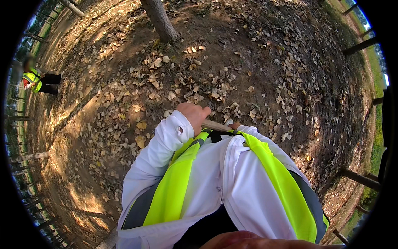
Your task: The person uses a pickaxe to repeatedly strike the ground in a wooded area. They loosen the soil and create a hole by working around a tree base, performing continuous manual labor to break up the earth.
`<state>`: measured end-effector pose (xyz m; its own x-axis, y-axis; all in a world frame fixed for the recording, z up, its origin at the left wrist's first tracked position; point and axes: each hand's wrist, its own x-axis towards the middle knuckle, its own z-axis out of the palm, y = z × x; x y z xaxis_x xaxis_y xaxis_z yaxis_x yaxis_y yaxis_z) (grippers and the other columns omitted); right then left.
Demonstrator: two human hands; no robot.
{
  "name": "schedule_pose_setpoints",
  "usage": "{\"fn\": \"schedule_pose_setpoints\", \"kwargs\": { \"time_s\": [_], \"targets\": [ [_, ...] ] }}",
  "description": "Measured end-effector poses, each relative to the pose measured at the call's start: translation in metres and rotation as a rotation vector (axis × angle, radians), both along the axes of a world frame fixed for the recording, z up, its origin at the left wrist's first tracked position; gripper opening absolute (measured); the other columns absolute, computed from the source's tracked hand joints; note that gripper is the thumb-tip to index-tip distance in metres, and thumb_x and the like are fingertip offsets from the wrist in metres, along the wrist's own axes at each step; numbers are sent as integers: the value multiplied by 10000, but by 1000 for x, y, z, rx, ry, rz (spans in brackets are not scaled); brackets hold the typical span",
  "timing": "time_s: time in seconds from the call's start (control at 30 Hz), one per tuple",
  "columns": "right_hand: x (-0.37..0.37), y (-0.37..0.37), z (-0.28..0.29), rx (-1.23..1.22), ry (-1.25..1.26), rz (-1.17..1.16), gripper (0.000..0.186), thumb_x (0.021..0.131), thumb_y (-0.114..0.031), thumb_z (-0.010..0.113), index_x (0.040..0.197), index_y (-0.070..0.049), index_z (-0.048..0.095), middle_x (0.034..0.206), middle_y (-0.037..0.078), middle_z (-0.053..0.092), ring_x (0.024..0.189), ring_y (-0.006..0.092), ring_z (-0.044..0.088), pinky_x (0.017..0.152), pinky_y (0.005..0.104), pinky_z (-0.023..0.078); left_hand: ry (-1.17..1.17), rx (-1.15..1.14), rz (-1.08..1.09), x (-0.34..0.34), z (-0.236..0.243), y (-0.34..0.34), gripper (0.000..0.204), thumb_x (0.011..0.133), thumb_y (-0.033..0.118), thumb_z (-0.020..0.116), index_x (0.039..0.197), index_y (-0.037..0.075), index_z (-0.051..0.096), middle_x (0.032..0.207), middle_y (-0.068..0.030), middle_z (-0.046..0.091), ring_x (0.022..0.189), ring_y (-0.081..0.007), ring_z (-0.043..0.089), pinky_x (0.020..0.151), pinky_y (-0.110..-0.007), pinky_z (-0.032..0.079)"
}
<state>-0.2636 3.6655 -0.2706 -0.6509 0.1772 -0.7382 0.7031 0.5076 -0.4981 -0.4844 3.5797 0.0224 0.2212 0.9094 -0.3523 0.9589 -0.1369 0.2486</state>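
Observation:
In the head view, my left hand is closed around a pale wooden handle, held crosswise in front of my waist. The handle runs rightward and out of sight behind my open white jacket and yellow-green vest. My right hand shows only in a small part beside the handle's far end, mostly hidden by the clothing. Its fingers cannot be made out. Dry leaves lie scattered on the dirt just beyond my hands.
A tree trunk rises from the leaf-strewn ground ahead. A person in a hi-vis vest stands off to the left. Several other trunks and strips of grass ring the edges of the view.

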Motion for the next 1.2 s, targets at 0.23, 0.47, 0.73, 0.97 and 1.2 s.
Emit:
{"fn": "schedule_pose_setpoints", "kwargs": {
  "time_s": [0.23,0.47,0.73,0.97,1.2],
  "targets": [
    [10,8,-7,42,22,8,323,667,-301,459,971,-194,471,928,101,516,873,272,485,737,348,373,0,4,-45,11,14,19,273,540,101,564,790,62,462,675,-96,534,668,-263,533,566,-354,424],
    [10,3,-27,94,10,40,331,634,-322,489,937,-190,481,901,99,523,847,274,493,718,350,380,-25,-52,-27,1,8,2,296,514,111,578,788,61,479,662,-90,547,663,-254,544,542,-360,424],
    [11,-5,-34,147,17,29,344,596,-345,524,899,-186,492,869,96,532,817,276,503,697,354,388,-49,-8,-47,0,-4,-23,276,508,97,564,764,39,482,643,-96,548,633,-258,548,516,-352,426],
    [11,-30,-41,190,39,-3,358,564,-366,554,866,-182,501,841,93,539,791,279,511,678,357,395,-76,-9,-48,-8,-14,-51,249,523,95,552,752,31,479,632,-104,541,628,-261,543,522,-347,423],
    [5,-65,-18,232,80,-67,391,525,-396,591,832,-171,507,831,85,541,779,274,516,657,356,403,-84,53,-7,-18,-21,-82,256,555,167,579,765,62,477,671,-98,522,657,-252,528,557,-347,418]
  ]
}}
